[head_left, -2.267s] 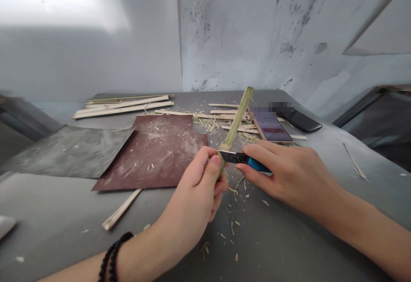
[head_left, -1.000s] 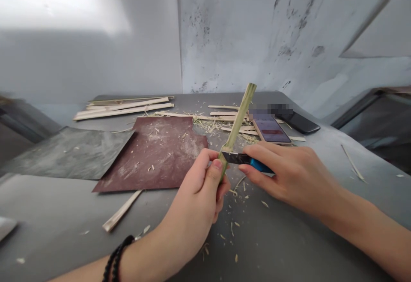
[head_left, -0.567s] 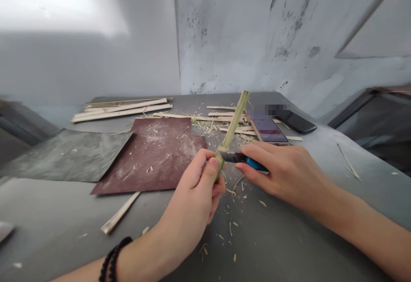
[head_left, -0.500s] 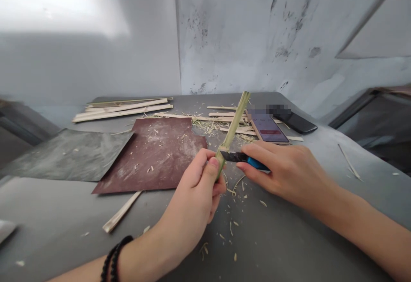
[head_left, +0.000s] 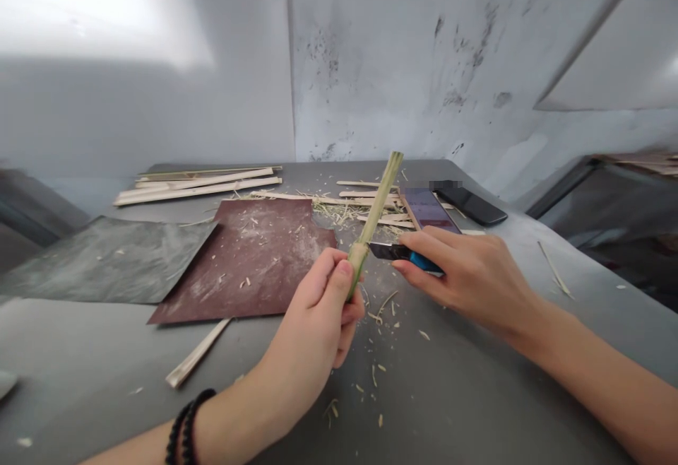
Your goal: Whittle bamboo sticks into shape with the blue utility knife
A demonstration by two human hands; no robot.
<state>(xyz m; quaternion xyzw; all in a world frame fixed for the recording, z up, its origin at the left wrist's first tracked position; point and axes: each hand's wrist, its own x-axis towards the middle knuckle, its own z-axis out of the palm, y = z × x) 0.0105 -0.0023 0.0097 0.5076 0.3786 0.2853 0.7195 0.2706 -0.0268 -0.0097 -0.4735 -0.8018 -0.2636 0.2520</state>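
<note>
My left hand (head_left: 325,306), with black beads round its wrist, is closed on the lower end of a green bamboo strip (head_left: 378,203). The strip leans up and slightly right, with a thicker node just above my thumb. In my right hand (head_left: 466,274) is a utility knife (head_left: 421,261) with a blue-and-black handle. Its dark blade points left, its tip at the strip's right edge by the node; whether it touches cannot be told. Pale shavings (head_left: 378,316) lie on the table below my hands.
Maroon sandpaper (head_left: 248,260) overlaps a grey-green sheet (head_left: 111,256) on the grey table (head_left: 450,394). Bamboo strips (head_left: 198,189) are stacked at the back left, with one short strip (head_left: 195,355) nearer. Behind my right hand lie a phone (head_left: 429,209) and a black object (head_left: 471,203).
The knife blade has shifted from across the node to the strip's right edge. Both hands still hold the same things. The whole view has moved slightly.
</note>
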